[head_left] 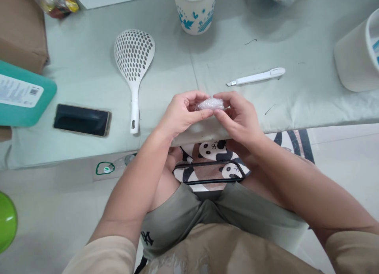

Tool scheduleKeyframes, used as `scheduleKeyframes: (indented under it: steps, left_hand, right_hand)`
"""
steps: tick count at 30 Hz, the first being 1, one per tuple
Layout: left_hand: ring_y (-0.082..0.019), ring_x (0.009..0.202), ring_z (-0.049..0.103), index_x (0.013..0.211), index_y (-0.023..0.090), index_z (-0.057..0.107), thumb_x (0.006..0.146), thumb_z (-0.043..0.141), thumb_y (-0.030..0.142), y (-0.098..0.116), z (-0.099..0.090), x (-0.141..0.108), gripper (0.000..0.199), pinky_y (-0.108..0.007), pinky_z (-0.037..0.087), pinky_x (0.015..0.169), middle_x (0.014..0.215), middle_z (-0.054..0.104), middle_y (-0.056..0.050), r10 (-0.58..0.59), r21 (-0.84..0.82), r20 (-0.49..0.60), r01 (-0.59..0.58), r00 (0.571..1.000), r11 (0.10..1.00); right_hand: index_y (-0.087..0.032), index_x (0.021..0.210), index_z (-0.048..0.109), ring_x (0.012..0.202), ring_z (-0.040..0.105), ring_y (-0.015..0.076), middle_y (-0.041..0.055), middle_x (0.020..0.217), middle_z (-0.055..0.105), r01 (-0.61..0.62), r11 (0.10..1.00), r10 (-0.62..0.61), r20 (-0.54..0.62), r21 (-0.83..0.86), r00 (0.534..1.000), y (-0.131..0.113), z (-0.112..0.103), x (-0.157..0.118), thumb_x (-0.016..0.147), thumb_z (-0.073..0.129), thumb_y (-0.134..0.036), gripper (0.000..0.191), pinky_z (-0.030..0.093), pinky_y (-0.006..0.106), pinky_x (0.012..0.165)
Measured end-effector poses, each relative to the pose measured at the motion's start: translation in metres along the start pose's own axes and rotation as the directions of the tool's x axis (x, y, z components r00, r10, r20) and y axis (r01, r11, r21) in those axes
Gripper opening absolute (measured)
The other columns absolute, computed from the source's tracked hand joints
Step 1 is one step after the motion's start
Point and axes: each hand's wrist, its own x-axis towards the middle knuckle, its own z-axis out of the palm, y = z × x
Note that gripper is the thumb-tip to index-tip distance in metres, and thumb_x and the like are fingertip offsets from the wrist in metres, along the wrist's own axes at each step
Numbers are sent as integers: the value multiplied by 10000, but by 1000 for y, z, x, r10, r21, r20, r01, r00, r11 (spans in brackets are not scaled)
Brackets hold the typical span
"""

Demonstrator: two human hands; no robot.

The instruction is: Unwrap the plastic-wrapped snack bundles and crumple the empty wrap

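Observation:
A small bundle of bubble wrap [211,104] is held between my two hands just above the table's front edge. My left hand [184,110] grips its left end with thumb and fingers. At the right end, the thumb and fingers of my right hand [239,114] close on the same bundle. Whether anything lies inside the wrap, I cannot tell. Beyond my right hand lies a white utility knife [257,76], its blade end pointing left. To the left of my hands, a white slotted skimmer [134,64] rests flat with its handle towards me.
A dark phone [82,120] lies at the left, beside a teal container [26,94] and a brown cardboard box [22,29]. A patterned paper cup [195,11] stands at the back. A white bin-like container [353,55] is at the right. The pale green tablecloth [166,68] ends near my wrists.

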Motion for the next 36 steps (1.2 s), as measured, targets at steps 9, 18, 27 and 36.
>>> scheduleKeyframes:
  steps: [9,18,27,36]
  left_hand:
    - [-80,606,496,845,183,691,701,895,484,2,3,-1,391,-226,420,569,726,613,26,84,96,-10,-83,996,992]
    - [-109,687,529,852,210,648,718,821,691,-5,1,5,528,-256,452,619,817,603,0,168,127,-14,-165,986,978]
    - [-87,634,525,796,186,642,622,914,617,1,2,-1,539,-234,450,598,717,588,32,95,9,16,-95,995,995]
    - [-146,827,691,947,168,692,760,853,455,4,-5,1,379,-283,542,789,875,732,-31,-27,-71,73,33,997,997]
  right_hand:
    - [-191,967,701,779,650,151,38,856,699,41,996,-42,-11,-77,999,-3,-2,2,977,597,-441,270,529,270,665]
    - [-230,1049,665,795,647,156,33,941,718,39,997,-42,-40,-68,998,-10,3,10,989,588,-508,294,550,295,688]
    - [-205,922,637,690,616,130,11,778,673,-88,991,95,-70,103,993,-22,10,3,972,577,-620,422,501,273,629]
    - [-229,876,583,611,646,124,-22,704,658,-184,939,236,-154,291,959,-15,20,23,873,643,-728,503,534,271,592]
